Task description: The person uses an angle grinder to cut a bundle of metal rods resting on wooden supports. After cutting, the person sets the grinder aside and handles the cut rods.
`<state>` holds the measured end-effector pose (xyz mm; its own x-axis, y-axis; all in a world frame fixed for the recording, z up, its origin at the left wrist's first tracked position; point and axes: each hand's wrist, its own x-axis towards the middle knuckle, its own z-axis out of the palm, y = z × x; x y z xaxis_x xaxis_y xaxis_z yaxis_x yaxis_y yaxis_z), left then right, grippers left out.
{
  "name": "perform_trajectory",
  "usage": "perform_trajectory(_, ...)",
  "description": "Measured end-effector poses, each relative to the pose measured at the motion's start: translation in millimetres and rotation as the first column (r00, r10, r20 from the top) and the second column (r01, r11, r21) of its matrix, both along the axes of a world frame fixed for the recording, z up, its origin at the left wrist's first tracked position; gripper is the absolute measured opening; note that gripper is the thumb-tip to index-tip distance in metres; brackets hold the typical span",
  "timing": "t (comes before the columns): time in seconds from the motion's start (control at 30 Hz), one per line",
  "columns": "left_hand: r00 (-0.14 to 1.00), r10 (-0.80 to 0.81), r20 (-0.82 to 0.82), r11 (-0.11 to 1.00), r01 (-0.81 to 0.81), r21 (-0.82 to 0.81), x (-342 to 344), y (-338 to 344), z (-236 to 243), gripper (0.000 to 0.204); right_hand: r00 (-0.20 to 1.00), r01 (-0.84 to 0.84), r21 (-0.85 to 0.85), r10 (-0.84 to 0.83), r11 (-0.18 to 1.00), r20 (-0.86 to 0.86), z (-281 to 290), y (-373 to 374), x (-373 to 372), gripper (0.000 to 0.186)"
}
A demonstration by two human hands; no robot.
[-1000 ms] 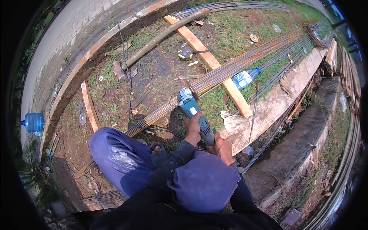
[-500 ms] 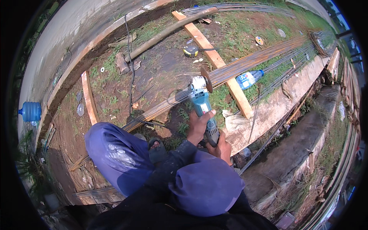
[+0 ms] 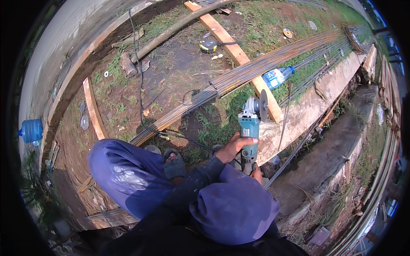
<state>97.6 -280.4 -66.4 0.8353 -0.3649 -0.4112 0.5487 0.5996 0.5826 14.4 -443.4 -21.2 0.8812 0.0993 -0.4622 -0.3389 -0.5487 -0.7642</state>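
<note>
A teal and grey angle grinder (image 3: 249, 130) is held between my hands, its cutting disc (image 3: 264, 106) standing on edge at the far end. My left hand (image 3: 232, 147) wraps round the body from the left. My right hand (image 3: 256, 174) grips the rear end, mostly hidden behind the tool and my knee. Left of and beyond the disc lies a long bundle of rusty steel rods (image 3: 239, 77), apart from the disc and tied with wire. The bundle crosses a wooden beam (image 3: 228, 42).
A black cable (image 3: 141, 85) runs over the ground to the left. A tape measure (image 3: 208, 46), a blue-labelled plastic bottle (image 3: 275, 77) and loose discs (image 3: 288, 33) lie about. A concrete ledge (image 3: 316, 100) and a ditch (image 3: 324, 145) run along the right. A blue water jug (image 3: 31, 130) lies far left.
Both hands have moved the grinder right and slightly nearer, off the rod bundle. The disc has come away from the rods and now shows its grey face. My right hand is more hidden.
</note>
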Motion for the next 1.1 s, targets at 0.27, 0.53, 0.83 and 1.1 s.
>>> perform_trajectory(0.27,0.986,0.029,-0.162,0.821,0.069,0.566,9.1,60.4,-12.8,0.028,0.997,-0.027,-0.286,0.007,0.958,-0.071,-33.8,-29.4,-27.1,0.050)
perform_trajectory(0.53,0.659,0.752,0.015,0.544,-0.633,0.551,50.0,125.0,19.5,0.014,0.991,-0.054,-0.433,-0.006,0.900,-0.136,-58.5,-15.7,-20.9,0.048)
perform_trajectory(0.83,0.722,0.668,0.180,0.522,-0.627,0.578,105.6,118.6,29.7,0.016,0.995,-0.049,-0.479,0.000,0.876,-0.102,-80.4,-5.5,-20.3,0.049)
perform_trajectory(1.1,0.939,0.067,0.336,0.306,-0.340,0.889,191.1,128.1,0.5,0.051,0.993,-0.019,-0.489,0.073,0.872,0.090,-77.3,-6.9,-23.4,0.059)
